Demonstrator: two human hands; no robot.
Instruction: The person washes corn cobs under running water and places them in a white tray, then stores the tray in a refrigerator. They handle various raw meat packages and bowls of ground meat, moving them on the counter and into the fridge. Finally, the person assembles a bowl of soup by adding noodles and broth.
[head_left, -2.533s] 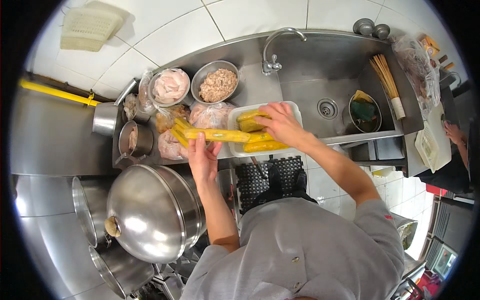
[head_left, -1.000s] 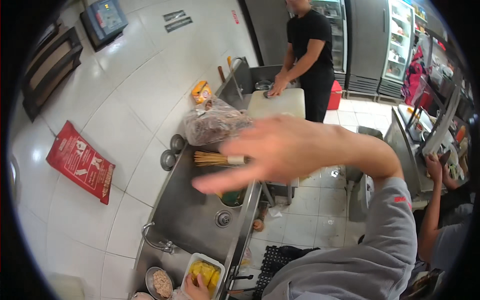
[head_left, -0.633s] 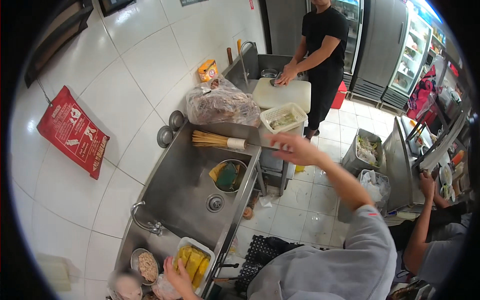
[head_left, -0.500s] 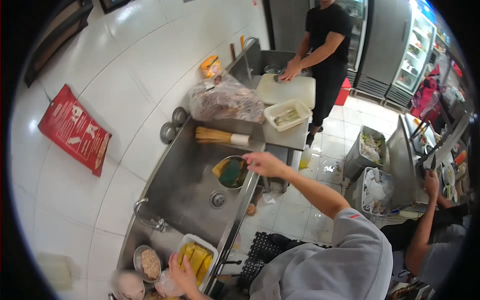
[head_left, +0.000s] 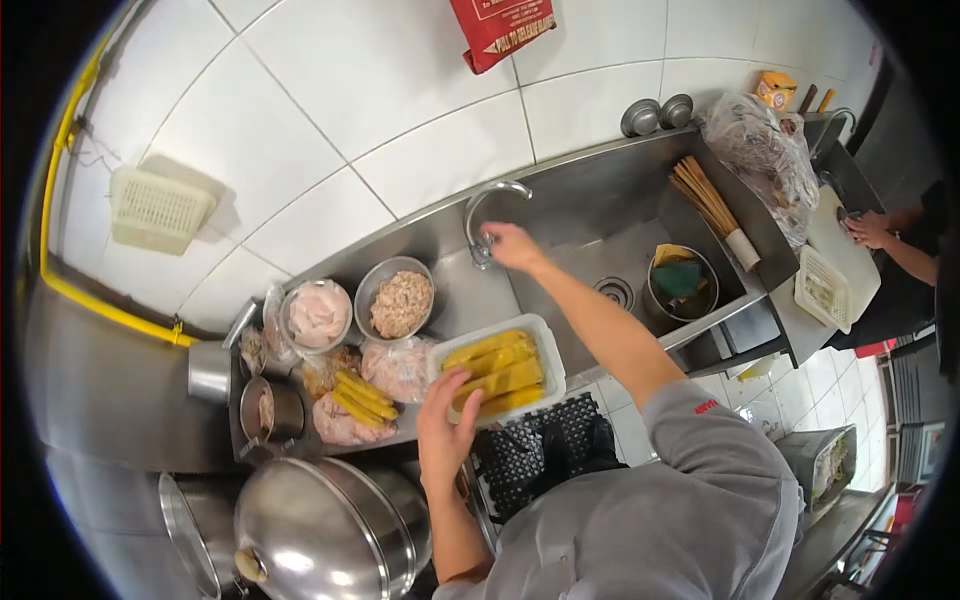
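Observation:
My right hand (head_left: pixel 512 247) reaches over the sink (head_left: pixel 560 215) with its fingers closed around the faucet's handle (head_left: pixel 484 240). The curved metal faucet (head_left: pixel 500 188) stands at the sink's back edge; no water stream is visible. My left hand (head_left: pixel 445 425) is at the left end of a white plastic tub (head_left: pixel 556 372), thumb and fingers apart, the fingertips touching its rim. Thick yellow strips of food (head_left: pixel 500 375) fill this tub. A round metal pot (head_left: pixel 708 300) with a green scouring pad (head_left: pixel 678 279) and a yellowish cloth (head_left: pixel 668 254) sits in the basin near the drain (head_left: pixel 613 292).
Left of the tub are bowls of minced meat (head_left: pixel 402 304) and pale meat (head_left: pixel 318 314), bagged meat (head_left: pixel 395 365) and more yellow strips (head_left: pixel 364 400). A large metal lidded pot (head_left: pixel 310 530) stands near left. Bamboo sticks (head_left: pixel 708 205) lie at the basin's right; a co-worker's hand (head_left: pixel 868 228) is beyond.
My view has swung left. My right hand has left the pot's rim and moved to the faucet handle. My left hand remains by the tub.

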